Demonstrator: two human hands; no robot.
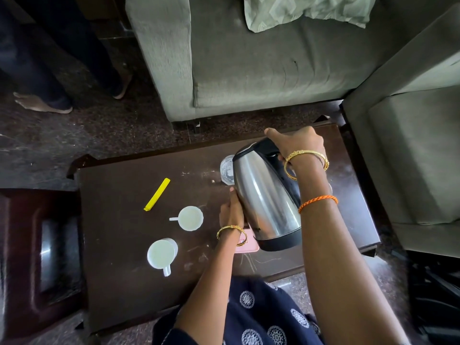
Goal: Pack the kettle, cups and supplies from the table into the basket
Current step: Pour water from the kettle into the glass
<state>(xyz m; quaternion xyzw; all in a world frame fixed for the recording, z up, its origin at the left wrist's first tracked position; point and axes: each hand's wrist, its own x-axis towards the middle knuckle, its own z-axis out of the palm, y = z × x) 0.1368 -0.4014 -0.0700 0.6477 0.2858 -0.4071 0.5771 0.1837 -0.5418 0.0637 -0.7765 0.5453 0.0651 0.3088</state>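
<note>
Nearest, two white cups (161, 253) and a yellow clip (157, 194) sit untouched on the table (119, 282). Left hand (231, 214) lies flat-fingered against the kettle (265, 195); right hand (296, 143) grip curls round its handle, kettle tilted above the table. A glass (226, 169) stands behind. Basket not visible; next the kettle must be carried there.

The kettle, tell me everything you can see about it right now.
The kettle has a shiny steel body, a black lid, handle and base band. It is tilted, top leaning away from the person, above the dark table. The right hand grips the handle; the left hand touches its side. A glass sits just behind it.
</note>
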